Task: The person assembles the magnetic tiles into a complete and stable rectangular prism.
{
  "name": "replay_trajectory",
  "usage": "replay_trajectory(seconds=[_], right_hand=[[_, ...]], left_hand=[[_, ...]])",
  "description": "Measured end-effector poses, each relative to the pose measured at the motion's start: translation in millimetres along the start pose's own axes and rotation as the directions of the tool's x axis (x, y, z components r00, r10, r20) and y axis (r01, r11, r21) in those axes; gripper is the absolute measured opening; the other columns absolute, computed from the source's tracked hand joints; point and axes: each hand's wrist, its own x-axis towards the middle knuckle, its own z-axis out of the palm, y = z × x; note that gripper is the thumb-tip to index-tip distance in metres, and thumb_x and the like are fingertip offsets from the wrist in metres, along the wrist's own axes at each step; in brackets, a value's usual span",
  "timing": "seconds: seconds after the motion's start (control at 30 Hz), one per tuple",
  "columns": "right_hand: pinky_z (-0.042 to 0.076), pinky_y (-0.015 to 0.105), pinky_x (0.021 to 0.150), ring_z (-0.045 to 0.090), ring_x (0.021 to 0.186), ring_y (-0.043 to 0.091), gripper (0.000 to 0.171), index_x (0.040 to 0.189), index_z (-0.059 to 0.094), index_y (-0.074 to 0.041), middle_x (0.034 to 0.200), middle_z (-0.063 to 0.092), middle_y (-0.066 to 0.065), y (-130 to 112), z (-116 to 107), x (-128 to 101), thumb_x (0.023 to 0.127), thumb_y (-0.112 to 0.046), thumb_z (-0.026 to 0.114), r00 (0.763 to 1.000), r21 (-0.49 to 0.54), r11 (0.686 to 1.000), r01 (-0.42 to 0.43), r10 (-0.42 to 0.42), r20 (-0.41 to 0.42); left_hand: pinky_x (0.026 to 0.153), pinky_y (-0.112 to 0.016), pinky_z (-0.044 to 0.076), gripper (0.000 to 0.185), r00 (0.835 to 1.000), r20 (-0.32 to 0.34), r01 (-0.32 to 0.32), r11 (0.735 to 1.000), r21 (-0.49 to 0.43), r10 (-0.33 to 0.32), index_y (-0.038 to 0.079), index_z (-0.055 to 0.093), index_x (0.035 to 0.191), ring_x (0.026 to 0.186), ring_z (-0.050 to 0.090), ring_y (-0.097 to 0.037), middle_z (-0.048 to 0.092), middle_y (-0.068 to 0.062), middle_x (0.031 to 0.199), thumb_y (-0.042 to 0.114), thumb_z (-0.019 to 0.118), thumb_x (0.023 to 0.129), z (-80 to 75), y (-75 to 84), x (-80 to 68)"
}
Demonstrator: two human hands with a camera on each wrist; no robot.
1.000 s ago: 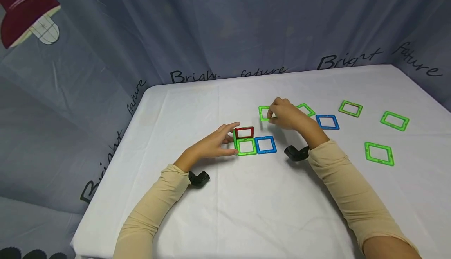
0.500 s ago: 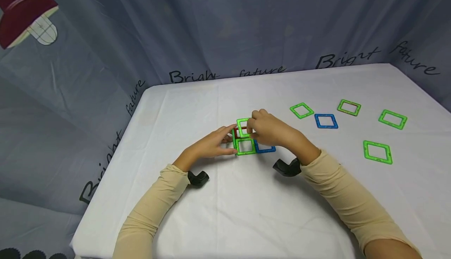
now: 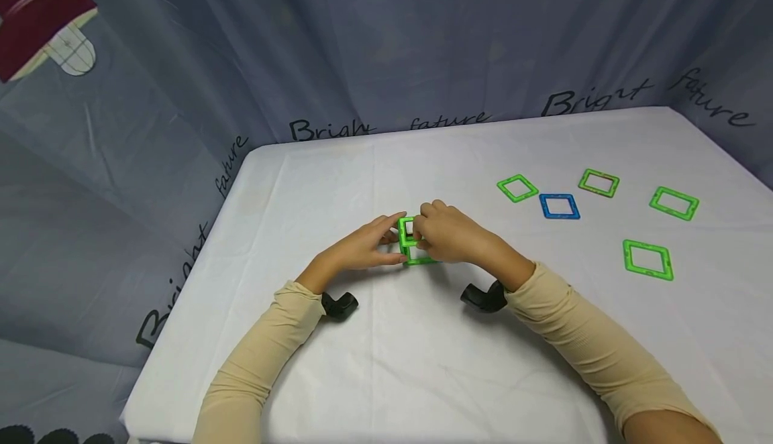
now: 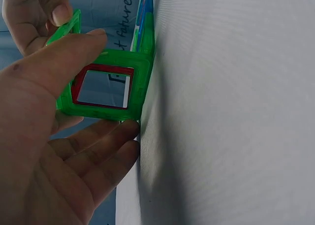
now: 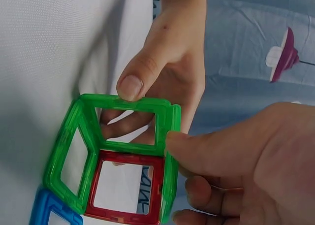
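Observation:
A small open box of square-frame magnetic tiles stands in front of my hands. It has a green tile (image 5: pixel 64 136) flat on the table, an upright green side tile (image 4: pixel 142 84) and an upright red tile (image 5: pixel 128 159). My left hand (image 3: pixel 361 246) holds the side tile, thumb at one edge and fingers around the other. My right hand (image 3: pixel 449 233) pinches another green tile (image 5: pixel 171 166), which lies across the top of the side tile. A flat blue tile (image 5: pixel 43 210) adjoins the bottom one; in the head view the right hand hides it.
To the right lie a loose blue tile (image 3: pixel 559 217) and several green ones, among them a near green tile (image 3: pixel 648 272) and a tilted green tile (image 3: pixel 517 199). White cloth (image 3: pixel 386 363) covers the table. A grey printed curtain (image 3: pixel 483 41) rises behind.
My right hand has picked up a green tile from the back of the table, brought it left and lowered it onto the top of the box. The left hand has stayed in place.

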Motion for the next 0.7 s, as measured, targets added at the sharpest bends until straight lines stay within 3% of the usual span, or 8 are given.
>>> replay_trajectory(seconds=[0.3, 0.5, 0.7], right_hand=[[0.041, 0.033, 0.074, 0.046, 0.085, 0.022, 0.012, 0.092, 0.066, -0.009, 0.090, 0.055, 0.006, 1.8, -2.4, 0.3, 0.083, -0.017, 0.066, 1.000, 0.057, 0.998, -0.004, 0.003, 0.010], [0.043, 0.036, 0.078, 0.048, 0.088, 0.024, 0.020, 0.096, 0.065, -0.009, 0.093, 0.055, 0.007, 9.7, -6.5, -0.9, 0.082, -0.024, 0.068, 0.999, 0.063, 0.998, -0.019, 0.017, 0.034], [0.042, 0.036, 0.075, 0.045, 0.087, 0.024, 0.012, 0.097, 0.064, -0.009, 0.091, 0.054, 0.008, 22.3, -11.4, -1.7, 0.089, -0.017, 0.059, 0.997, 0.115, 0.990, -0.079, 0.076, 0.032]], left_hand=[[0.096, -0.032, 0.043, 0.083, 1.000, 0.003, 0.002, 1.000, -0.009, -0.002, 0.007, 0.019, 0.145, 0.110, 0.056, -0.019, 0.045, -0.010, 0.124, 0.032, 0.067, 0.082, -0.4, -0.4, -0.9], [0.096, -0.034, 0.043, 0.086, 1.000, 0.004, 0.017, 0.999, -0.037, -0.017, 0.014, 0.013, 0.147, 0.111, 0.056, -0.019, 0.041, -0.009, 0.131, 0.035, 0.067, 0.082, -0.6, 0.0, -1.5], [0.096, -0.037, 0.043, 0.085, 1.000, -0.001, 0.019, 1.000, -0.020, -0.019, 0.018, 0.014, 0.147, 0.111, 0.055, -0.019, 0.041, -0.008, 0.131, 0.039, 0.065, 0.083, -0.1, 0.1, -1.5]])
